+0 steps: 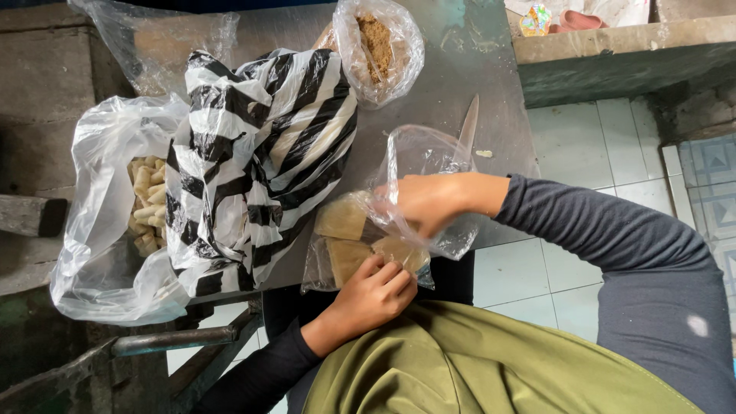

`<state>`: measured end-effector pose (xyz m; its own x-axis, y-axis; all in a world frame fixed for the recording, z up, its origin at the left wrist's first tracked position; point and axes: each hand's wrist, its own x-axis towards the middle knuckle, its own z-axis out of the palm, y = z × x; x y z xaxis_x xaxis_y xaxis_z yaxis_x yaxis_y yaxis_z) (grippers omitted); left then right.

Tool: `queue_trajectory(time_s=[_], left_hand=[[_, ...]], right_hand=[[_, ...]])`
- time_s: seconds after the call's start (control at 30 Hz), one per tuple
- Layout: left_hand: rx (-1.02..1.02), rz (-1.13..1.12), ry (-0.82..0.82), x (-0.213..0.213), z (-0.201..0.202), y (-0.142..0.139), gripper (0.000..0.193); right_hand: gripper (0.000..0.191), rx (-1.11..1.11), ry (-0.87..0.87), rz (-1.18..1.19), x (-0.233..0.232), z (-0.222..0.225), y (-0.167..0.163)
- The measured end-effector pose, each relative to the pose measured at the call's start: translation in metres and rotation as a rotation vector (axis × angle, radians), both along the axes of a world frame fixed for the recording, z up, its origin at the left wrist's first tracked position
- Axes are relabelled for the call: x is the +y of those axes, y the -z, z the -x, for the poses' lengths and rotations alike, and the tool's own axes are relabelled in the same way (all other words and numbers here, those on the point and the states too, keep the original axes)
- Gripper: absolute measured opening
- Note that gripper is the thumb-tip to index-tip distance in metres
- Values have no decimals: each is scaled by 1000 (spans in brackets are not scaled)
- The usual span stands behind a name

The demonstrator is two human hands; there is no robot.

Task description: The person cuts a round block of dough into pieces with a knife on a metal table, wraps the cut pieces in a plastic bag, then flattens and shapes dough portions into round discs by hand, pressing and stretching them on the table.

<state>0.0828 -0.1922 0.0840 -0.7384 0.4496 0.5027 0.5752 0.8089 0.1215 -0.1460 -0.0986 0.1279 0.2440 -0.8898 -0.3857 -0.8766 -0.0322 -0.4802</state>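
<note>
While my left hand pinches a tan square slab inside the clear plastic bag at the grey table's near edge, my right hand grips the bag's mouth; the black-and-white striped bag crowds the left, and a knife lies beyond.

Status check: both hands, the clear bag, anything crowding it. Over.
Left hand pinching clear bag at its lower edge. Right hand gripping its upper part. Brown blocks inside. Striped bag lies against it; knife behind.
</note>
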Motion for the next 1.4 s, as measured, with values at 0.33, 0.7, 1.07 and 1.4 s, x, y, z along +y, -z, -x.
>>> queue_trajectory(time_s=[0.33, 0.7, 1.07, 1.4], left_hand=[[-25, -23, -2, 10, -6, -5, 16], [-56, -136, 10, 7, 3, -28, 28], [-39, -13, -357, -44, 77, -87, 21], [-57, -181, -67, -53, 65, -102, 4]], right_hand=[[51, -286, 372, -152, -1, 62, 5], [50, -738, 615, -45, 13, 87, -42], [45, -41, 468, 192, -3, 38, -45], [34, 557, 194, 683, 5, -10, -3]])
